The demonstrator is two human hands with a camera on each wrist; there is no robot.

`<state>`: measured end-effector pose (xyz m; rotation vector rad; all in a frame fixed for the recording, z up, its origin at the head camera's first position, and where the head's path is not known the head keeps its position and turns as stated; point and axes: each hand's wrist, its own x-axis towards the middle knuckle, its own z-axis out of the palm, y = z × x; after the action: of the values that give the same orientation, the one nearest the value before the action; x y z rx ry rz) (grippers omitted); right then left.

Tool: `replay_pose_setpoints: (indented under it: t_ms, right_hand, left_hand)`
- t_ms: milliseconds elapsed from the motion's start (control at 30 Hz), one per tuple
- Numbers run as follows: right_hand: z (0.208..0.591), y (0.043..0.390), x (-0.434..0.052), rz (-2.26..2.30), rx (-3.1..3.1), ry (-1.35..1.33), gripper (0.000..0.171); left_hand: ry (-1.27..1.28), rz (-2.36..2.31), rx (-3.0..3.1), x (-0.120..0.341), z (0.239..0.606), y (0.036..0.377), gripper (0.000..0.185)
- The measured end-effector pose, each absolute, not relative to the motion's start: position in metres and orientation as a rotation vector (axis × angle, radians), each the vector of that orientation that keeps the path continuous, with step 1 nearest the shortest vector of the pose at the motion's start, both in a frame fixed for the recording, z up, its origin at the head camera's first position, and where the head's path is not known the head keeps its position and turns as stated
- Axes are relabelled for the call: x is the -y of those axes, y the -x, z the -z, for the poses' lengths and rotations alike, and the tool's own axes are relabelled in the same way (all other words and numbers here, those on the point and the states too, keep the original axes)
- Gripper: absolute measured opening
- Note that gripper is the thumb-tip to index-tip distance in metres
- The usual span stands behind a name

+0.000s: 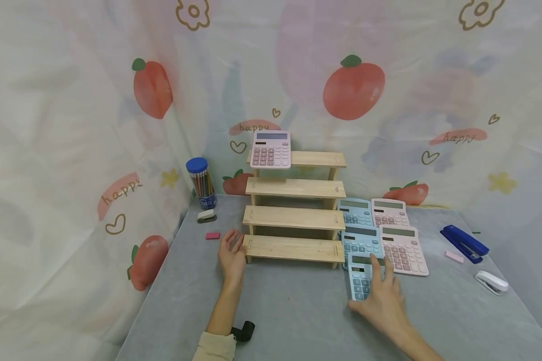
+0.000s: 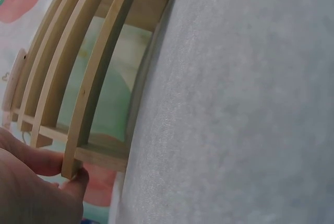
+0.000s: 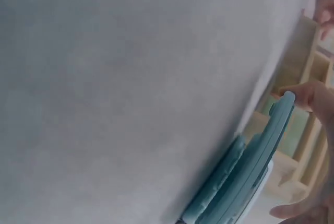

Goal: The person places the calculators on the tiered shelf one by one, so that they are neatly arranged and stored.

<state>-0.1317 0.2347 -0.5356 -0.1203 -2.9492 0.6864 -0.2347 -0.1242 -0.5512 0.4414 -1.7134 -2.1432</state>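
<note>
My left hand [image 1: 232,256] is at the left end of the lowest board of a four-step wooden rack [image 1: 293,248]. In the left wrist view its thumb and a finger pinch that board end [image 2: 73,164]. My right hand [image 1: 381,296] spans the front blue calculator [image 1: 359,281], its thumb at the lower left edge and its fingers near the upper right. In the right wrist view this calculator [image 3: 261,151] tilts above another blue one [image 3: 214,182]. Behind it lie more blue calculators [image 1: 361,240] beside pink calculators [image 1: 402,250]. One pink calculator [image 1: 271,150] leans on the top step.
On the left stand a blue-lidded tub of pencils [image 1: 202,185], a small white stapler [image 1: 206,216] and a pink eraser [image 1: 213,235]. Toward the right edge lie a blue stapler [image 1: 465,243], a pale pink eraser [image 1: 454,257] and a white stapler [image 1: 492,282]. A patterned curtain [image 1: 262,60] hangs behind.
</note>
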Motion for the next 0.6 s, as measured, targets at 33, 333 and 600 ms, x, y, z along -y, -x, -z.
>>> replay_pose_setpoints:
  t_ms: [33,333,600]
  right_hand:
    - [0.533,0.132,-0.235,-0.679,2.923,0.115,0.149]
    - [0.484,0.154,-0.239,-0.672,2.763,0.041,0.138]
    - [0.437,0.185,-0.239,-0.71,2.712,-0.023,0.132]
  left_hand:
    - [-0.441,2.145,1.71,0.124,0.551,0.235,0.062]
    - [-0.421,2.147,1.693,0.124,0.551,0.235,0.061]
    - [-0.433,2.134,1.711,0.124,0.55,0.235,0.061]
